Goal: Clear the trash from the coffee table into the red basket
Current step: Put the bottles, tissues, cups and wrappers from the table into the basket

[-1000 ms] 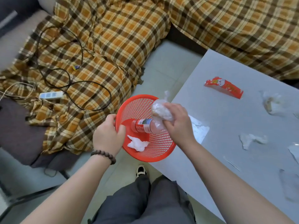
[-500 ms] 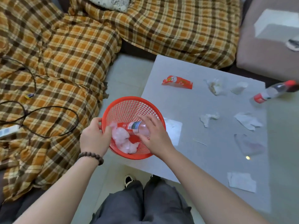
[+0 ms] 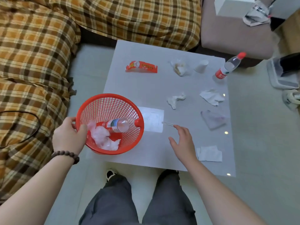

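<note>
My left hand (image 3: 68,138) grips the rim of the red basket (image 3: 97,103), held tilted at the coffee table's (image 3: 146,85) left front corner. Inside lie a plastic bottle (image 3: 118,125) and crumpled clear plastic (image 3: 102,138). My right hand (image 3: 182,140) hovers open over the table, empty, just before a thin stick (image 3: 168,124) and a flat white paper (image 3: 152,120). Farther off lie a red wrapper (image 3: 141,67), a crumpled tissue (image 3: 175,99), a white tissue (image 3: 211,95), a clear bag (image 3: 212,120), a folded napkin (image 3: 209,153), a food bag (image 3: 179,67), a paper cup (image 3: 201,66) and a second bottle (image 3: 228,66).
A plaid-covered sofa (image 3: 40,54) wraps the left and far sides, with a black cable (image 3: 32,117) on it. A brown ottoman (image 3: 235,33) stands at the far right with a white box (image 3: 233,7). My legs (image 3: 138,200) are below the table's near edge.
My right hand let the crumpled plastic fall into the basket and moved right, out over the table. The view swung right, showing more of the table.
</note>
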Demonstrator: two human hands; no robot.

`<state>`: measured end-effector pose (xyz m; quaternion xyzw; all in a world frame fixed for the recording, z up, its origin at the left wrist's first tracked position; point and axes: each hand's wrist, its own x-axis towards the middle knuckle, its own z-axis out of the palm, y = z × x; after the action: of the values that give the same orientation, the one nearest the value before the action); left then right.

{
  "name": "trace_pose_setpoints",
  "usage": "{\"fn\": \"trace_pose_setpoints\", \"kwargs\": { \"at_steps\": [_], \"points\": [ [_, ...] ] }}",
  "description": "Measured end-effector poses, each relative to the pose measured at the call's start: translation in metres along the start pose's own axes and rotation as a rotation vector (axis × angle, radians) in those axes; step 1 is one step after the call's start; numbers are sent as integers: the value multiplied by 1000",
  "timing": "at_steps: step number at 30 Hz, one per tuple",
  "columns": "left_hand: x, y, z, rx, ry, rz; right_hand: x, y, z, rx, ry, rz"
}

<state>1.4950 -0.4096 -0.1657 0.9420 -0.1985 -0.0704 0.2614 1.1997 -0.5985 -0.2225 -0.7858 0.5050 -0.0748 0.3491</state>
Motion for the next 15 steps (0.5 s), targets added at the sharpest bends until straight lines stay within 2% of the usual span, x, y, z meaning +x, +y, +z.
{"fn": "trace_pose_setpoints", "kwargs": {
  "at_steps": [3,9,15],
  "points": [
    [-20,16,14,15,58,-58,15,38,-13,-4,-72,20],
    [-81,61,46,30,195,-289,57,106,-39,-34,-244,-77],
    [-128,85,71,28,233,-447,112,137,-17,-162,-444,-139]
  ]
}}
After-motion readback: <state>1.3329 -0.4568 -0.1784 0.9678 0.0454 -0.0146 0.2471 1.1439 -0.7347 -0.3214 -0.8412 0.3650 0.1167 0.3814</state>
